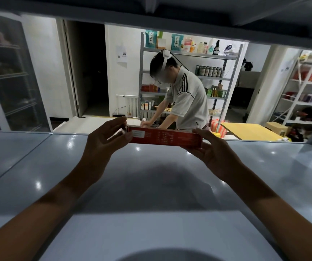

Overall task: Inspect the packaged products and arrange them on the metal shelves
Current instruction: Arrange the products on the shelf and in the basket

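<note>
Shelf (151,185): bare, glossy metal nearest camera | Box (165,138): long red carton held level above shelf's far edge | Left hand (104,140): fingers clamped on left end | Right hand (211,151): fingers curled under right end | Handling, judged: light, stiff, crushable card; grip the 2 ends.
</note>
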